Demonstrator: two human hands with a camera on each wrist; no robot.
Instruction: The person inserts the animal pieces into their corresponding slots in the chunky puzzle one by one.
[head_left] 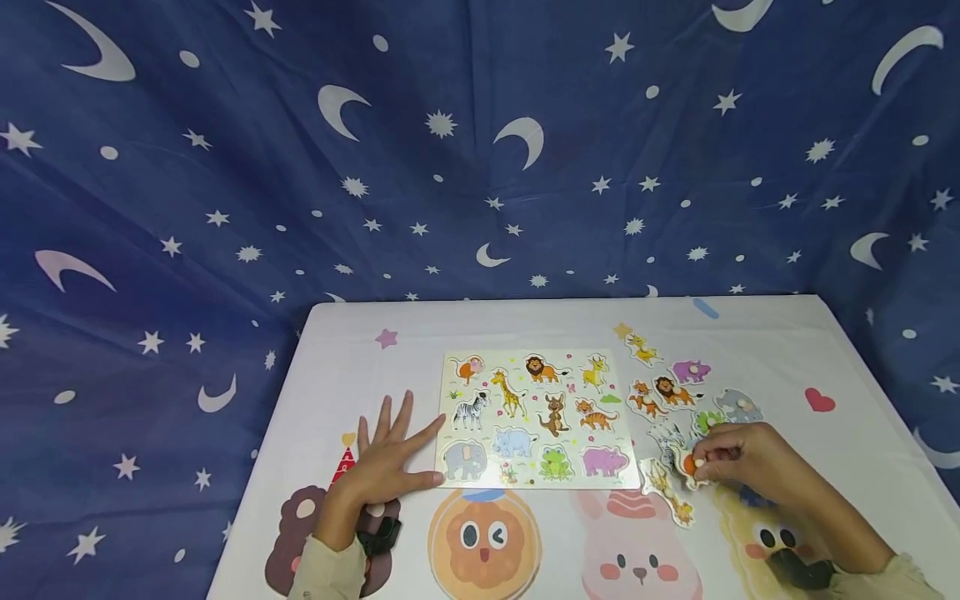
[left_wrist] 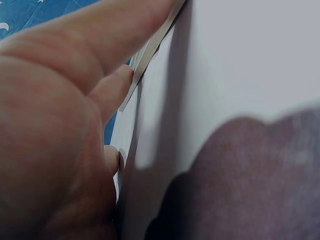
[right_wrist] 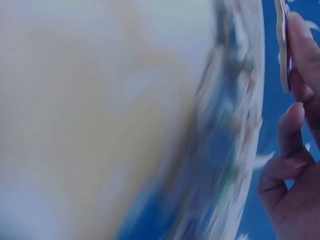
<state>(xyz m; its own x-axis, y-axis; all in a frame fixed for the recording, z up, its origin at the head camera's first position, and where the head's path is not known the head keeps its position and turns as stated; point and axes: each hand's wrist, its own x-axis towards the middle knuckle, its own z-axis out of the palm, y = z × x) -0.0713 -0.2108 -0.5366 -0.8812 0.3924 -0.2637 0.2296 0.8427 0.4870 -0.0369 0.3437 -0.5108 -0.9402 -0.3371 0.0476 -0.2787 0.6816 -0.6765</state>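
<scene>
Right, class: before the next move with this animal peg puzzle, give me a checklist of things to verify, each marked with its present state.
1. Left hand flat beside the puzzle board, fingertips at its edge: ok.
2. Right hand pinches the orange piece: ok.
3. Board lies flat on the table: ok.
4. Which animal that piece shows: cannot tell.
5. Loose pieces lie right of the board: ok.

Left hand [head_left: 386, 462] lies flat, fingers spread; right hand [head_left: 738, 458] pinches.

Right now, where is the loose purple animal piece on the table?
In the head view the purple piece lies on the table, right of the puzzle board, in the far row of loose pieces, beyond the right hand.
</scene>
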